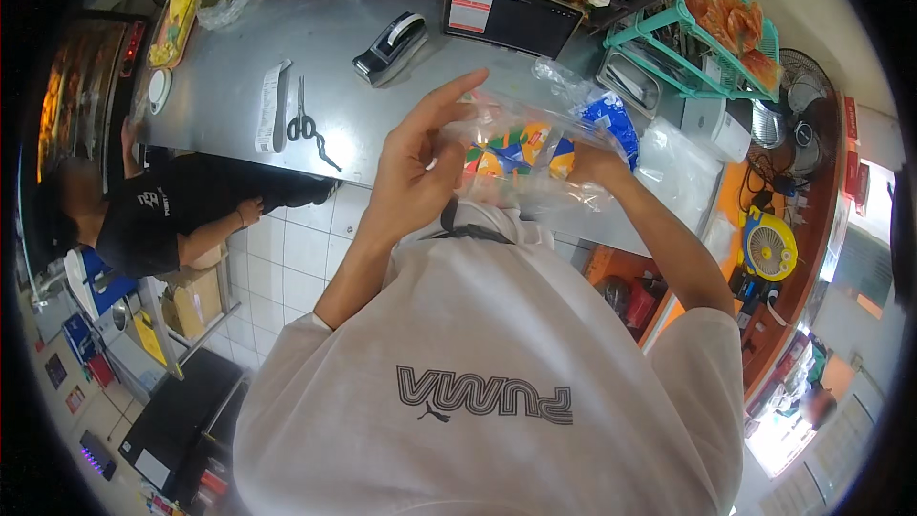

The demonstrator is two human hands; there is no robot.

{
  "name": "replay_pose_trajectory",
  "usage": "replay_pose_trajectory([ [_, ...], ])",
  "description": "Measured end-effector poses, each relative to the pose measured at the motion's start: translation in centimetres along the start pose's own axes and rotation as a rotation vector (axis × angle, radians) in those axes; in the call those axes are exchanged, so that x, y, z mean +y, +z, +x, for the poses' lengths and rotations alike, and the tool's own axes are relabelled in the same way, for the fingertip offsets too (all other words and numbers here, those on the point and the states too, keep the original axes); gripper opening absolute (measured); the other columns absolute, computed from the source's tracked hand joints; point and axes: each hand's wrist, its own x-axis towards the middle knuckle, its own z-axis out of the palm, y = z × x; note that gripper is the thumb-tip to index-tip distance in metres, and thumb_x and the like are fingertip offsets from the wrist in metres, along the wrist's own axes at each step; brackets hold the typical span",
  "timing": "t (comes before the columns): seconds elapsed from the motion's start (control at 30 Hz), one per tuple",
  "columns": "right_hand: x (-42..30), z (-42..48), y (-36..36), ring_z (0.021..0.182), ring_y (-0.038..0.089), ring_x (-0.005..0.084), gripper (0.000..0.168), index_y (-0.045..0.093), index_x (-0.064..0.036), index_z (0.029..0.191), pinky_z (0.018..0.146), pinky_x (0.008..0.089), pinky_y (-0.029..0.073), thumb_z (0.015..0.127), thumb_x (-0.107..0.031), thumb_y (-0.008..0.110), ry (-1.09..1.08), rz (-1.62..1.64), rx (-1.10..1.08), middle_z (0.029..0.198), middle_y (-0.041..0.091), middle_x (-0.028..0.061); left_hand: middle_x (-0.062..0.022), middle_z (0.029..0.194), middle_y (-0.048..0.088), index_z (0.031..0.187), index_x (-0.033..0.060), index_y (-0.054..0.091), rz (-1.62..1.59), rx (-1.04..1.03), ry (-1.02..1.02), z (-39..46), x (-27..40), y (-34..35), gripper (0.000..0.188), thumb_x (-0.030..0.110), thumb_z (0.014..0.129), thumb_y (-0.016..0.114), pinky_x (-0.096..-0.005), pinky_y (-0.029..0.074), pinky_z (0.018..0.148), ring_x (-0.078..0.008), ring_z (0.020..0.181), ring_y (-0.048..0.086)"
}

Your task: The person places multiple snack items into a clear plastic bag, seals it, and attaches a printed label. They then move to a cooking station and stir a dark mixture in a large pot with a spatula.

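A clear plastic bag (587,197) with colourful printed packets (512,154) inside is held above the front of the metal counter. My left hand (426,165) grips the bag's left end, its index finger stretched out past the film. At the other end, my right hand (594,163) reaches in among the film, right against the packets. Its fingertips are hidden, so their grip does not show. A blue printed packet (612,122) in clear wrap lies just beyond my right wrist.
Scissors (302,125) and a printed paper slip (272,107) lie on the metal counter (215,107). Behind them stand a tape dispenser (390,46) and a tablet screen (512,18). Clear bags (677,158) and a green rack (645,36) are at right. Another person (165,208) is at left.
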Motion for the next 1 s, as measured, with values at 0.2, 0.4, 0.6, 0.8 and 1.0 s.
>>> replay_pose_trajectory([
  [0.2,-0.9,-0.6,-1.0,0.122,0.05,0.0299,0.075,0.049,-0.005,0.135,0.102,0.041,0.039,0.071,-0.034,0.073,-0.073,0.303,0.069,0.135,0.051,0.0164,-0.0148,0.138,0.053,0.13,0.0079,0.053,-0.02,-0.036,0.347,-0.2,-2.8,1.7,0.06,-0.016,0.076,0.041,-0.034,0.044,0.1,-0.0265,0.125,0.052],
  [0.4,-3.9,-1.7,1.7,0.109,0.058,0.0187,0.051,0.046,-0.009,0.132,0.086,0.0345,0.052,0.09,-0.035,0.055,0.061,1.614,-0.05,0.125,0.056,0.0066,-0.0169,0.126,0.06,0.129,0.0044,0.056,0.089,-0.04,0.249,-0.2,0.5,2.1,0.062,-0.016,0.073,0.039,-0.0364,0.048,0.094,-0.03,0.113,0.06],
  [0.6,-2.1,5.4,9.7,0.105,0.06,0.0229,0.061,0.047,-0.008,0.131,0.086,0.0384,0.053,0.097,-0.057,0.036,-0.118,2.149,0.072,0.115,0.06,0.0105,-0.0164,0.123,0.061,0.128,0.0031,0.055,0.071,-0.05,0.338,0.1,-0.8,2.5,0.058,-0.015,0.076,0.038,-0.0318,0.052,0.087,-0.028,0.114,0.059],
  [0.8,-2.8,1.0,5.4,0.1,0.059,0.0162,0.043,0.06,-0.007,0.115,0.096,0.032,0.043,0.086,-0.039,0.061,0.125,1.608,0.11,0.106,0.063,0.004,-0.012,0.119,0.062,0.125,0.003,0.058,0.004,-0.013,0.182,0.5,-0.6,2.6,0.059,-0.019,0.075,0.036,-0.0278,0.049,0.087,-0.0191,0.106,0.063],
  [1.0,5.9,4.8,12.9,0.116,0.057,0.0242,0.08,0.053,-0.008,0.131,0.105,0.0334,0.039,0.067,-0.053,0.072,0.078,0.56,0.069,0.127,0.059,0.0076,-0.011,0.119,0.061,0.123,0.0033,0.06,-0.081,-0.026,0.032,1.0,-0.5,2.0,0.055,-0.015,0.078,0.036,-0.026,0.046,0.088,-0.0179,0.114,0.055],
])
